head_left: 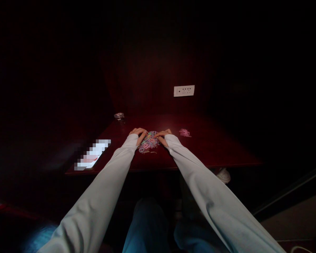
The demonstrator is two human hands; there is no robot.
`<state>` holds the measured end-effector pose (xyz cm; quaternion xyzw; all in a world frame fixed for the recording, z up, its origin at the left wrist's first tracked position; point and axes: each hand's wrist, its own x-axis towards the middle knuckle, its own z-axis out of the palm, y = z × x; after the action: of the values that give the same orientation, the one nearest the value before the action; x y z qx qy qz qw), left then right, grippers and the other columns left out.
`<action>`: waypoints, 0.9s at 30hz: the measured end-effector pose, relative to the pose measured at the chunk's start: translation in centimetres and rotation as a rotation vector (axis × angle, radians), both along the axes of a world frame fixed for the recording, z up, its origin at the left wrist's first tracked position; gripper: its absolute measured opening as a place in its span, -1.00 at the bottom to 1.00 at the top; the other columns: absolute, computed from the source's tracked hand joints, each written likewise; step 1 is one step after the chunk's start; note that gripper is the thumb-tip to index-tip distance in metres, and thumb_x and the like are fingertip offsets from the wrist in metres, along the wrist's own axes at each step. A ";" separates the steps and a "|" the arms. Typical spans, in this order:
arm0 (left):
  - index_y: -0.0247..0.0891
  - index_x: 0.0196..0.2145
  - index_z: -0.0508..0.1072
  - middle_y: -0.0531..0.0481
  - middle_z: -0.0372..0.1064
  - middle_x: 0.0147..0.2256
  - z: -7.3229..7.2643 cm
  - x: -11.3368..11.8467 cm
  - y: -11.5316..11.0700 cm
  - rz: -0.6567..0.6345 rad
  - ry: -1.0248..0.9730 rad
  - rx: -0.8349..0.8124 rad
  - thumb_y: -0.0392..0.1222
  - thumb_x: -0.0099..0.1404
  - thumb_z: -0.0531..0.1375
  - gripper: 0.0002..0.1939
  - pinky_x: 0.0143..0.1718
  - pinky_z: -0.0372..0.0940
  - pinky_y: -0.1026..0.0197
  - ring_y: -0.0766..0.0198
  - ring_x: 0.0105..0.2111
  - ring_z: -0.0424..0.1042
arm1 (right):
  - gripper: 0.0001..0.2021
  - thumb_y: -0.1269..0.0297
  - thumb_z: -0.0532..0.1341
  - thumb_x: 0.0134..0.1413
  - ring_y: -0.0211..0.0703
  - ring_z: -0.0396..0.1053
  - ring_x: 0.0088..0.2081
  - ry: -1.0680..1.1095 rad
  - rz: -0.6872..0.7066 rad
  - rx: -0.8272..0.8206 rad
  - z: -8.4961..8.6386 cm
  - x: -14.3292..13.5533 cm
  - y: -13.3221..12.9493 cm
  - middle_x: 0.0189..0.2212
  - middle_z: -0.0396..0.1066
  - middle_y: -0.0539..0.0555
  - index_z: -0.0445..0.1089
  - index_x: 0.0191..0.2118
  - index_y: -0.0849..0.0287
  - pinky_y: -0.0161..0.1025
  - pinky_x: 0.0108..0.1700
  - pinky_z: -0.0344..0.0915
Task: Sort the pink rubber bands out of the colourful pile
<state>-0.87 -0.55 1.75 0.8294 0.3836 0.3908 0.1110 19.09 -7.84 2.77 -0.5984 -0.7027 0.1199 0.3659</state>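
Note:
A loose heap of small rubber bands [149, 143] in mixed colours lies on the dark red table. My left hand [139, 132] is at the heap's left edge, fingers bent down and drawn together at the bands. From the other side my right hand [164, 135] reaches in, its fingers curled inward over the heap's right edge. Whatever sits between the fingertips of either hand is too small to make out. To the right of my right hand is a separate small pile of pink rubber bands [184, 133].
A phone [96, 154] with a lit, pixelated screen lies near the table's left edge. Behind it stands a clear lidded jar [119, 116]. A white wall socket [184, 91] is on the back panel. Below the front edge shows a light shoe [223, 175].

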 end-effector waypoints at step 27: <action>-0.20 0.01 0.45 -0.12 0.53 -0.02 -1.8 -0.4 2.0 -0.221 -0.112 -0.251 0.07 0.07 0.35 -0.43 0.09 0.36 0.07 0.04 0.02 0.50 | -0.78 0.33 0.18 0.19 -0.08 0.25 0.00 0.025 -0.118 0.008 -0.9 0.8 1.0 -0.17 0.52 0.05 0.61 -0.23 0.06 -0.17 0.12 0.20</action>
<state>-1.27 1.47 -0.02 0.8231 0.3290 0.3710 0.2770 19.93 -6.89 1.91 -0.6355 -0.6622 0.1026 0.3834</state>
